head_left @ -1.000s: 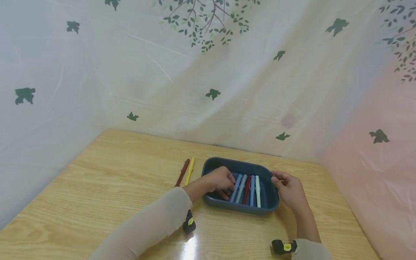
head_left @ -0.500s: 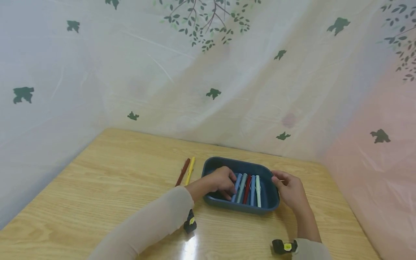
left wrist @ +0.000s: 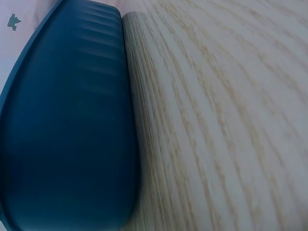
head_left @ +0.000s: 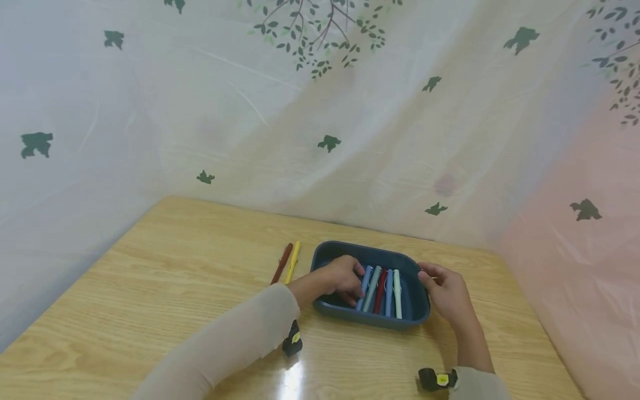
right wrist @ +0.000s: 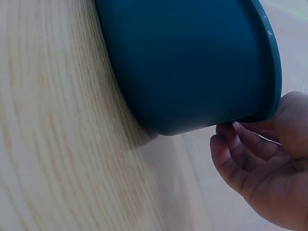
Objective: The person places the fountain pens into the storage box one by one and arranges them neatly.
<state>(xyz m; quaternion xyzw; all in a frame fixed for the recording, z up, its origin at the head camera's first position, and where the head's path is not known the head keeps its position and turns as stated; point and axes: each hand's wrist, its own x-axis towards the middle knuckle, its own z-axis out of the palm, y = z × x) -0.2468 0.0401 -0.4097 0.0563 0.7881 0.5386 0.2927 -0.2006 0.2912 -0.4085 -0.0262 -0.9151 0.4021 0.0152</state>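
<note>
A dark blue rectangular box (head_left: 370, 318) with rounded corners stands on the table. Inside it several pens lie side by side: a blue pen (head_left: 366, 278) at the left of the row, then a grey-green pen (head_left: 371, 291), a red pen (head_left: 380, 291), another blue pen (head_left: 388, 297) and a pale mint pen (head_left: 397, 294). My left hand (head_left: 342, 279) reaches into the box, its curled fingers at the leftmost blue pen and covering part of it. At the right end, my right hand (head_left: 445, 289) pinches the rim; its fingers (right wrist: 224, 156) show under the lip outside.
Left of the box, a dark red pen (head_left: 282, 262) and a yellow pen (head_left: 293, 261) lie on the wooden table (head_left: 200, 250), partly behind the left sleeve (head_left: 240, 339). A patterned curtain (head_left: 280, 166) encloses the back and sides.
My left hand has shifted slightly right over the leftmost blue pen, which sits a little closer to its neighbour. The right hand keeps its hold on the box rim.
</note>
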